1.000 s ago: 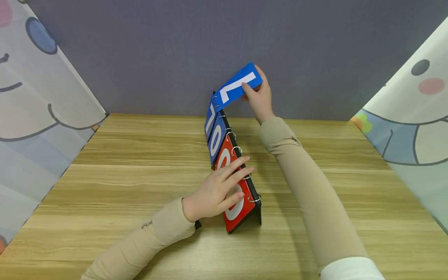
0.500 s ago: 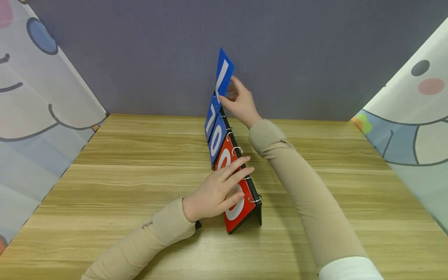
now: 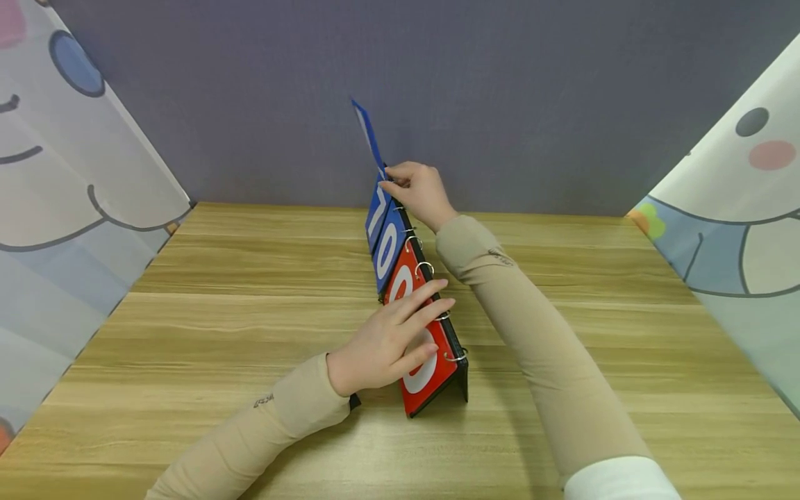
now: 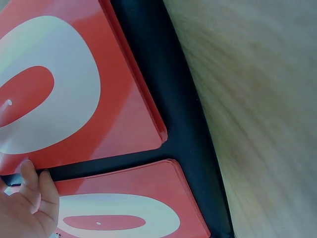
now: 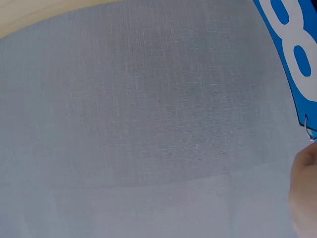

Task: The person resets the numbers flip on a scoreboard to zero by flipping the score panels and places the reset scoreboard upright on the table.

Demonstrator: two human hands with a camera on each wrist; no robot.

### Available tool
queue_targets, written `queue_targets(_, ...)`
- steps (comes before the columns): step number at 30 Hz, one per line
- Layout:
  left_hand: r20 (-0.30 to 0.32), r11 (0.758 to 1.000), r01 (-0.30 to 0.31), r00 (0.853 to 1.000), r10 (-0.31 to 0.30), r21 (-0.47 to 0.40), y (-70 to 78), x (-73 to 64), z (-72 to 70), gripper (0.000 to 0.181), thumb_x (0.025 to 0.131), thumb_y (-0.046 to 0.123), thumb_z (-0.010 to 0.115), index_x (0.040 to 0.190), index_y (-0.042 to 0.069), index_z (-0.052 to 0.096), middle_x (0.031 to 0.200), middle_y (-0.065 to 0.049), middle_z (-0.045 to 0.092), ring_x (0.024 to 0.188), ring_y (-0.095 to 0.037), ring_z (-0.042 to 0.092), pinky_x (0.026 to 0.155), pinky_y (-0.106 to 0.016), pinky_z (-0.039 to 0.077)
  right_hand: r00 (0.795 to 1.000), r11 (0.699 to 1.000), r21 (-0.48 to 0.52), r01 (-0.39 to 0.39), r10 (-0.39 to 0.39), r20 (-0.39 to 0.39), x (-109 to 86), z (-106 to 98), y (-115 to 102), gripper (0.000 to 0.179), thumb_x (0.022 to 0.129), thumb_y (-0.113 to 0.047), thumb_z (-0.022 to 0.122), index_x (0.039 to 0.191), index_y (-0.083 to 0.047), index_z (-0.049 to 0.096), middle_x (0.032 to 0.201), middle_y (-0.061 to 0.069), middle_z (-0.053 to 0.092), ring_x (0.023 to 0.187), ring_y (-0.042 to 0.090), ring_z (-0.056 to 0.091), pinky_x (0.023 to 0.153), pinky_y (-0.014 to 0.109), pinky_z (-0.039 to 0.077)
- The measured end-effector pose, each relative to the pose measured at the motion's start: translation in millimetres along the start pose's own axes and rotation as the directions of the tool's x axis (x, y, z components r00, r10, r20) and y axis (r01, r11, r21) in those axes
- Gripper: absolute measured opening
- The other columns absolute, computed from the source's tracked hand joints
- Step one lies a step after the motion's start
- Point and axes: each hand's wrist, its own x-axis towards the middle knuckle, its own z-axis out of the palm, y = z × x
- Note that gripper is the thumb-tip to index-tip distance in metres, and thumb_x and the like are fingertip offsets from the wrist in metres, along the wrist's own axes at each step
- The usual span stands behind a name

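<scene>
A flip scoreboard [image 3: 463, 382] stands tent-like on the table, its cards hung on metal rings along the top edge. My left hand [image 3: 381, 351] rests with spread, straight fingers across the red 0 cards [image 3: 417, 401]; in the left wrist view, fingertips touch a red card [image 4: 119, 124]. At the far end, thumb and fingers of my right hand [image 3: 425, 193] pinch at the ring end of a raised blue number card [image 3: 370, 135]. That card stands up over the rings, seen nearly edge-on. A blue 8 [image 5: 292, 54] shows in the right wrist view. Below hang blue 1 [image 3: 376, 217] and 0 cards [image 3: 387, 251].
The scoreboard's far end is close to a grey fabric panel [image 3: 281, 104] behind the wooden table [image 3: 250, 312]. Printed cartoon panels [image 3: 737, 173] flank both sides. A small black thing [image 3: 354, 401] shows beneath the left wrist.
The raised blue card has swung from the right, through upright, to lean left. My right hand has moved left and down to its ring end. The left hand stays still.
</scene>
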Motion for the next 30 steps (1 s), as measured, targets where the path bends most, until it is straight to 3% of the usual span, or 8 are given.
queue_targets(5, 0.0, 1.0, 0.003, 1.0, -0.003, 0.001, -0.5, -0.5, 1.0, 0.057, 0.102, 0.045, 0.021, 0.141, 0.007, 0.039, 0.15, -0.014, 0.031, 0.131, -0.026, 0.043, 0.101, -0.041, 0.041, 0.997, 0.995, -0.093, 0.028, -0.02, 0.078, 1.1, 1.3, -3.2, 0.033, 0.093, -0.023, 0.062, 0.124, -0.011, 0.064, 0.124, 0.008, 0.061, 0.098, 0.02, 0.059, 0.081, 0.03, 0.048)
queue_targets(7, -0.001, 1.0, 0.004, 1.0, -0.004, 0.0, 0.0, 0.1, 0.9, 0.057, 0.102, 0.046, 0.021, 0.141, 0.007, 0.039, 0.151, -0.014, 0.03, 0.131, -0.025, 0.043, 0.101, -0.041, 0.042, 0.993, 0.984, -0.169, 0.059, -0.04, 0.113, 2.9, -0.3, -5.2, 0.032, 0.094, -0.022, 0.061, 0.123, -0.011, 0.064, 0.124, 0.009, 0.061, 0.104, 0.022, 0.058, 0.092, 0.031, 0.044)
queue_targets(10, -0.003, 1.0, 0.006, 1.0, -0.006, 0.001, 0.1, 1.1, 0.9, 0.058, 0.102, 0.046, 0.021, 0.141, 0.007, 0.039, 0.151, -0.014, 0.03, 0.131, -0.024, 0.043, 0.1, -0.04, 0.042, 0.982, 0.942, -0.304, 0.144, -0.097, 0.163, 6.2, -3.4, -9.0, 0.03, 0.094, -0.021, 0.06, 0.122, -0.01, 0.065, 0.122, 0.01, 0.063, 0.111, 0.024, 0.056, 0.101, 0.032, 0.037)
queue_targets(14, -0.004, 1.0, 0.005, 1.0, -0.005, 0.003, -0.9, 1.4, 1.4, 0.058, 0.102, 0.046, 0.02, 0.14, 0.007, 0.039, 0.15, -0.014, 0.031, 0.13, -0.024, 0.044, 0.099, -0.04, 0.043, 0.955, 0.859, -0.432, 0.276, -0.196, 0.221, 8.1, -6.2, -14.6, 0.025, 0.094, -0.017, 0.06, 0.115, -0.007, 0.069, 0.116, 0.011, 0.066, 0.104, 0.026, 0.054, 0.094, 0.034, 0.04)
queue_targets(18, -0.001, 1.0, 0.006, 1.0, -0.006, 0.0, -0.7, 0.9, 1.4, 0.058, 0.102, 0.046, 0.021, 0.14, 0.007, 0.04, 0.15, -0.014, 0.03, 0.131, -0.025, 0.043, 0.099, -0.04, 0.043, 0.928, 0.799, -0.48, 0.363, -0.267, 0.258, 7.9, -6.8, -18.5, 0.021, 0.094, -0.012, 0.058, 0.109, -0.004, 0.071, 0.11, 0.012, 0.068, 0.099, 0.028, 0.054, 0.089, 0.033, 0.043)
queue_targets(24, -0.005, 1.0, 0.0, 1.0, 0.0, 0.001, -0.8, 0.5, 0.8, 0.058, 0.102, 0.046, 0.021, 0.14, 0.007, 0.04, 0.15, -0.014, 0.031, 0.13, -0.025, 0.044, 0.1, -0.039, 0.043, 0.901, 0.736, -0.524, 0.429, -0.311, 0.301, 8.6, -7.4, -23.4, 0.02, 0.094, -0.009, 0.058, 0.105, -0.005, 0.073, 0.106, 0.012, 0.07, 0.096, 0.029, 0.055, 0.088, 0.034, 0.044)
queue_targets(28, -0.014, 1.0, -0.004, 1.0, 0.005, 0.007, 0.2, 0.8, 0.3, 0.058, 0.102, 0.046, 0.021, 0.14, 0.006, 0.04, 0.15, -0.014, 0.031, 0.131, -0.024, 0.044, 0.099, -0.039, 0.043, 0.885, 0.709, -0.534, 0.461, -0.32, 0.339, 9.1, -7.6, -26.4, 0.021, 0.094, -0.006, 0.055, 0.097, -0.006, 0.076, 0.098, 0.012, 0.071, 0.093, 0.029, 0.056, 0.088, 0.035, 0.044)
queue_targets(30, -0.015, 1.0, -0.005, 1.0, 0.005, 0.009, 0.4, 0.9, 0.3, 0.058, 0.102, 0.046, 0.021, 0.14, 0.006, 0.04, 0.15, -0.015, 0.031, 0.131, -0.023, 0.043, 0.1, -0.039, 0.043, 0.886, 0.716, -0.532, 0.453, -0.294, 0.36, 9.8, -7.2, -27.5, 0.023, 0.095, -0.005, 0.054, 0.093, -0.006, 0.077, 0.095, 0.012, 0.072, 0.091, 0.029, 0.055, 0.087, 0.035, 0.043)
